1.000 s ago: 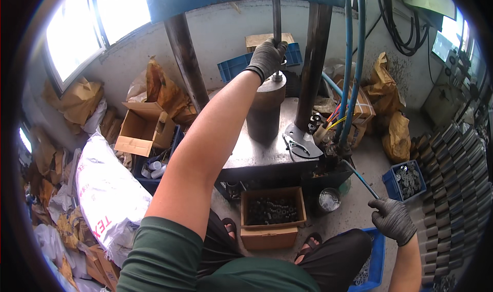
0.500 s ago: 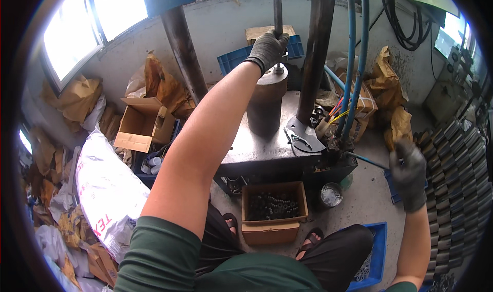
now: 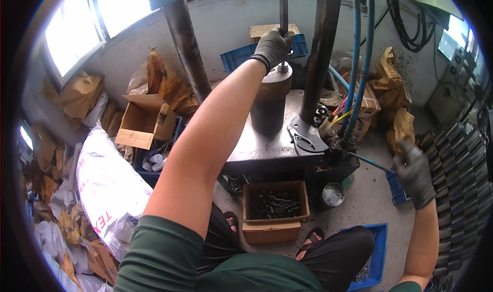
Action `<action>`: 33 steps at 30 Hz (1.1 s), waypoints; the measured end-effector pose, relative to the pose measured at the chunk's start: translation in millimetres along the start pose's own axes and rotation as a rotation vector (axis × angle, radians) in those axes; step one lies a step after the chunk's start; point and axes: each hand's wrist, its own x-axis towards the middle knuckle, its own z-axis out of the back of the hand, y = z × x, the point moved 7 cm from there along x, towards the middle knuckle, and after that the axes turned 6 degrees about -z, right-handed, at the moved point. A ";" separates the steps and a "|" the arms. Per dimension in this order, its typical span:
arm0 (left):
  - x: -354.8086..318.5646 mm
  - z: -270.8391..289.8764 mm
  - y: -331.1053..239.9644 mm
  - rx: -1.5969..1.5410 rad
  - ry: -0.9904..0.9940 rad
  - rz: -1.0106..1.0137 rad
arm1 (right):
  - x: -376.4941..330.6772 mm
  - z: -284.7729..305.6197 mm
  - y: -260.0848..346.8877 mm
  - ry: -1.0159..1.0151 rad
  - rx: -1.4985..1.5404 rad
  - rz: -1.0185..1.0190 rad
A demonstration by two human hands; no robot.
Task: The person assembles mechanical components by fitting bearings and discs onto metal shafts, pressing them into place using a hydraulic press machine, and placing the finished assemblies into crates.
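My gloved left hand (image 3: 273,46) is closed around an upright metal rod (image 3: 283,8), just above a thick dark metal cylinder (image 3: 268,109). The cylinder stands on the steel bed (image 3: 246,147) of a press, between two round posts. A nut-like collar (image 3: 282,67) surrounds the rod's foot on the cylinder's top. At the right, my gloved right hand (image 3: 417,176) is smeared by motion and its fingers do not show clearly. It is beside the outer end of a thin blue-green lever (image 3: 371,161); whether it touches the lever I cannot tell. Pliers (image 3: 299,136) lie on a flat dark plate (image 3: 314,144).
Below the press sits a cardboard box (image 3: 276,221) of small dark parts, next to a metal can (image 3: 333,195). Stacked dark metal pieces (image 3: 457,179) rise at the right. A white sack (image 3: 105,184) and an open carton (image 3: 137,125) are at the left. Blue hoses (image 3: 356,61) hang by the right post.
My right hand has moved slightly to the right. My left hand keeps its hold on the rod. The whole view has shifted a little.
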 end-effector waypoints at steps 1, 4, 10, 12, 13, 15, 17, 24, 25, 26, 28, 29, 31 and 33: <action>-3.0 6.2 2.2 0.011 -0.011 0.012 | -23.9 -17.0 4.2 0.251 -0.027 0.018; 1.1 -0.5 -1.0 -0.005 -0.009 0.015 | -87.8 -39.8 9.3 0.615 -0.109 0.029; 2.3 -4.0 1.0 0.012 0.001 0.015 | -105.7 -46.5 -1.2 0.522 -0.003 -0.072; 1.0 -1.6 2.0 0.006 -0.004 0.018 | -100.4 -41.1 7.3 0.480 0.029 -0.097; 0.7 -0.2 2.8 0.006 -0.009 0.017 | -98.1 -36.6 9.3 0.438 0.058 -0.123; 0.4 0.0 0.8 0.001 -0.013 0.013 | -102.2 -39.6 5.3 0.499 -0.018 -0.071; -0.1 -2.6 -3.5 0.009 0.000 0.018 | -105.7 -42.2 -1.3 0.559 -0.097 -0.023; 1.2 -2.2 0.1 0.016 0.000 0.023 | -95.7 -35.6 -4.3 0.425 0.026 -0.049; 1.0 -2.1 0.7 0.015 0.002 0.023 | -100.8 -44.7 -4.8 0.553 -0.061 -0.020; 0.9 -0.6 2.2 0.021 -0.006 0.019 | -106.1 -52.9 -5.3 0.681 -0.150 0.012; 2.6 -2.8 2.2 0.020 -0.011 0.012 | -103.2 -49.0 -6.8 0.653 -0.087 -0.052; 3.5 -4.3 2.2 0.008 -0.013 0.010 | -101.5 -46.4 -9.1 0.624 -0.022 -0.113; 2.3 -5.4 0.9 -0.006 -0.011 0.011 | -99.4 -42.7 -8.7 0.535 0.001 -0.064; 3.9 -5.6 2.1 -0.014 0.012 0.012 | -97.4 -37.5 -7.4 0.445 0.025 -0.012</action>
